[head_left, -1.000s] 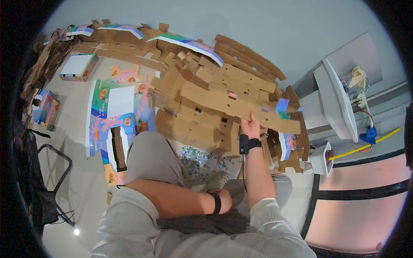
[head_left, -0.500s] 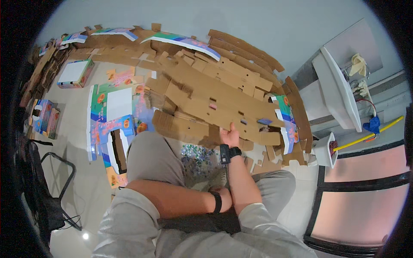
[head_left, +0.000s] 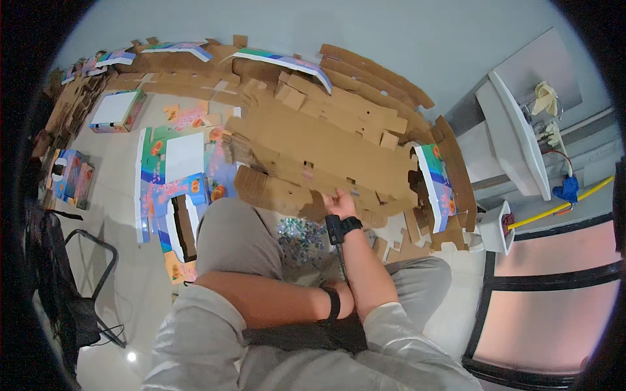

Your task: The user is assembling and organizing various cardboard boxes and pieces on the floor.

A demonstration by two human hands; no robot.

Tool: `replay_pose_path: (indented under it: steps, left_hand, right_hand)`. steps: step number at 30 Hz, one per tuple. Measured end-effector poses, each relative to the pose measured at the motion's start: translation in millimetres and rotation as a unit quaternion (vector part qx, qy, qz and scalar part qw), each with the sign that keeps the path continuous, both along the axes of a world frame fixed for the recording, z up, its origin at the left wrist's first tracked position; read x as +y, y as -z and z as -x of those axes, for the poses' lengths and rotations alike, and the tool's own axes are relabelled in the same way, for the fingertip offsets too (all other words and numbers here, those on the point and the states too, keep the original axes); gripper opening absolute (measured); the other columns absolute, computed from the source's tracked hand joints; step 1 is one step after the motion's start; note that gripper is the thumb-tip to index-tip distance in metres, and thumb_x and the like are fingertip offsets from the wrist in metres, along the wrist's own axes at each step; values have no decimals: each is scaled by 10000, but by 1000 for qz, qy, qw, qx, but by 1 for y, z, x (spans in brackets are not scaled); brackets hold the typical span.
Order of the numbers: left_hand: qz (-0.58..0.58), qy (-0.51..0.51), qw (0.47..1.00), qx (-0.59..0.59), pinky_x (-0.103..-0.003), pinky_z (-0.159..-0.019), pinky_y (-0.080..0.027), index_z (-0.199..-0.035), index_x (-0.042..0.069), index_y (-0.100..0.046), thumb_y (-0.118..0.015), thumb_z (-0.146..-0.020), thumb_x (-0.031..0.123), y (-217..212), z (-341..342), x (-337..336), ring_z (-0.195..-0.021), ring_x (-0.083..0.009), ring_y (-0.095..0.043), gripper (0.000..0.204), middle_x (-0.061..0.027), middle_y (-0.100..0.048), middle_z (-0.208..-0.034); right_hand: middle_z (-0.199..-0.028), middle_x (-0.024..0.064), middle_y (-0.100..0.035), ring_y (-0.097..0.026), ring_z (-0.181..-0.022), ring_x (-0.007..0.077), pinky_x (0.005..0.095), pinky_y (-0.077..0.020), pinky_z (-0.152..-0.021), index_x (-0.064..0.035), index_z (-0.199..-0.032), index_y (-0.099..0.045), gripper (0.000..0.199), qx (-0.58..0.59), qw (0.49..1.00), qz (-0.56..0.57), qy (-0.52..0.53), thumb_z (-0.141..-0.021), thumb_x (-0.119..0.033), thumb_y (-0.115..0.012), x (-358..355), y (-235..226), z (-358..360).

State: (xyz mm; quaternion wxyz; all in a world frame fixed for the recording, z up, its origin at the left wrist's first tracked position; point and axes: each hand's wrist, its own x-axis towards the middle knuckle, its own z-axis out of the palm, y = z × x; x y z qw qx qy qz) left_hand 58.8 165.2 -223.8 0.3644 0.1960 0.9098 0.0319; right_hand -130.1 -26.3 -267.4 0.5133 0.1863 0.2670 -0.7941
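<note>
A large flattened cardboard box (head_left: 293,133), plain brown side up with small slots, lies tilted over a pile of other flattened boxes in front of me. My right hand (head_left: 340,204) is at its near edge, thumb and fingers closed around the cardboard; some fingers are partly hidden. A black device is strapped to that wrist. Across my lap lies my left forearm, with my left hand (head_left: 343,296) beside the right forearm. A black strap circles the left wrist, and its fingers are hidden from sight.
Printed flattened boxes (head_left: 150,195) spread on the floor at left, near a closed box (head_left: 117,109). Colourful scraps (head_left: 300,241) lie between my legs. More cardboard (head_left: 385,72) leans along the wall. At right are a white sink (head_left: 515,137) and a bin (head_left: 497,228).
The large cardboard sheet has swung and settled lower over the pile, covering more of the pieces behind it. My right hand has shifted slightly left with its edge. The left hand stays put.
</note>
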Motion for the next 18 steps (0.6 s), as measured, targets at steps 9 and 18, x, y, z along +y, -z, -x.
replay_pose_path:
  steps: [9,18]
  left_hand:
    - [16,26,998,-50,-625,-950,-515,-1370,203,-699,-629,-961,328,-18,-1,-1,-1206,-401,-628,433,-95,-667,-1365]
    - [93,37,990,-102,-592,-1042,-470,-1435,239,-636,-554,-1009,406,-18,12,15,-1309,-326,-574,464,-59,-618,-1444]
  right_hand:
    - [-1413,198,-589,-577,-1298,381,546,-533,-1106,68,-1367,-514,349,-63,988,-81,116,-1092,-144,-478,5,25,11]
    - [-1392,195,-608,-580,-1304,385,526,-538,-1104,62,-1346,-523,336,39,999,-22,30,-1076,-138,-514,9,28,-2]
